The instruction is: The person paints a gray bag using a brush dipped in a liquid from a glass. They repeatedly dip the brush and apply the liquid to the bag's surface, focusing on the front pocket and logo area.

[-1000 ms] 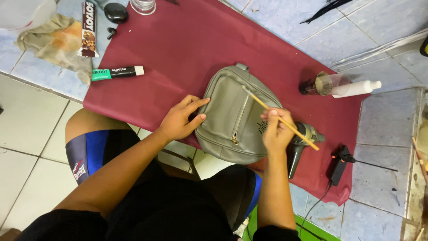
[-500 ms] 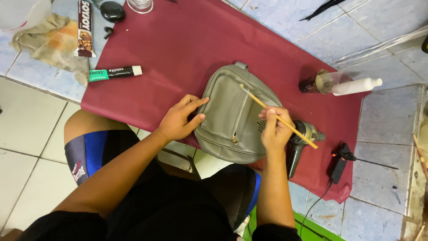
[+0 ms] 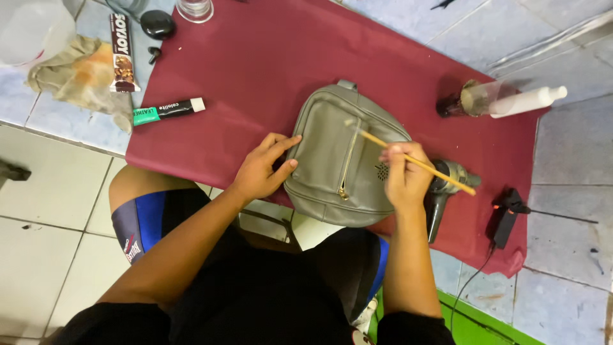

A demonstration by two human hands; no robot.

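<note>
While the left hand (image 3: 265, 171) presses flat on the bag's (image 3: 341, 160) left edge, the right hand (image 3: 403, 174) pinches a brush (image 3: 412, 161), bristles up-left over the bag's zip.

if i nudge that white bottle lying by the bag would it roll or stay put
The white bottle lies on its side on the maroon cloth and looks round, so it would probably roll. The cloth may slow it a little. Its base touches a clear jar, which would likely block rolling that way. It looks like light plastic.
</note>
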